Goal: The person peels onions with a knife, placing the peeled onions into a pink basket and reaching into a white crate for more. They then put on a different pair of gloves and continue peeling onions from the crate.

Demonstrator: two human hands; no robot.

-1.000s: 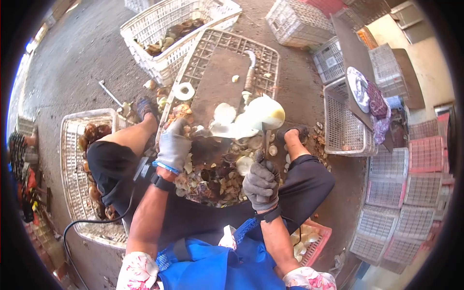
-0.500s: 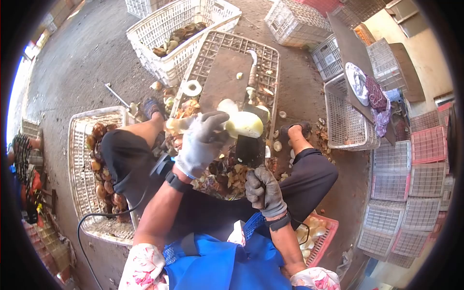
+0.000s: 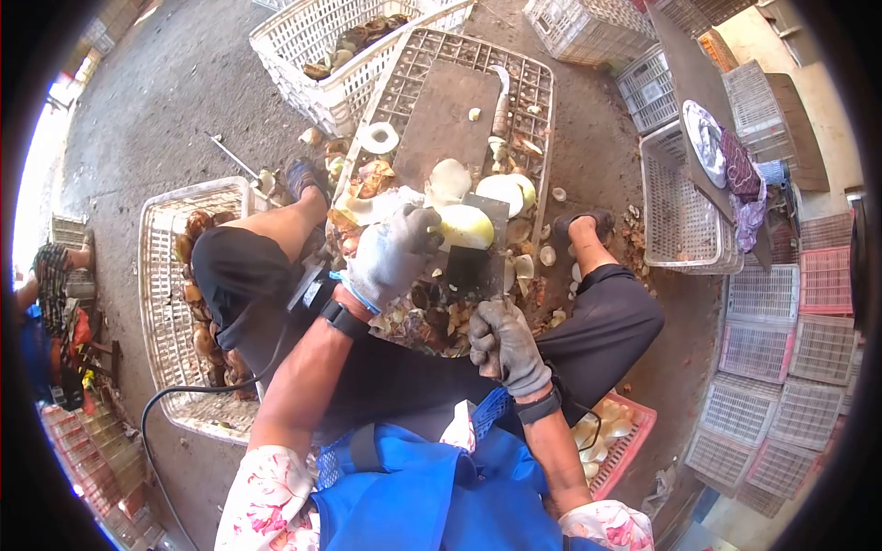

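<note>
You have the pale yellow-green piece (image 3: 466, 227) in front of you over the near end of the lattice crate (image 3: 550, 101), up against the broad knife (image 3: 469, 268). Your right hand (image 3: 510, 347) is clamped on the knife's handle, mostly hidden in the fist. Your left hand (image 3: 390, 257) has its fingers curled at the piece's left side, but whether they pinch it or only steady it, you can't tell from here. The work looks well under way: this piece has a smooth, pale surface, 2 more pale pieces (image 3: 450, 177) lie just beyond it, and others fill part of the red crate (image 3: 640, 445) by your right hip. Plenty seems left, since brown, rough-skinned rounds (image 3: 204, 342) still line the white crate (image 3: 149, 303) on your left. Whether the cut on this piece is finished, you can't tell. A heap of scraps (image 3: 450, 323) sits between your knees, right below the knife, and leaves little tidy space there. Farther out, a brown board (image 3: 452, 119) lies on the lattice, with a hooked blade (image 3: 502, 115) beside its right edge and a white ring (image 3: 379, 138) at its left; these keep the far side cluttered. A black cord (image 3: 170, 401) runs past your left side, a metal rod (image 3: 231, 154) lies on the ground beyond your left foot, and your 2 knees hem in the workspace.
</note>
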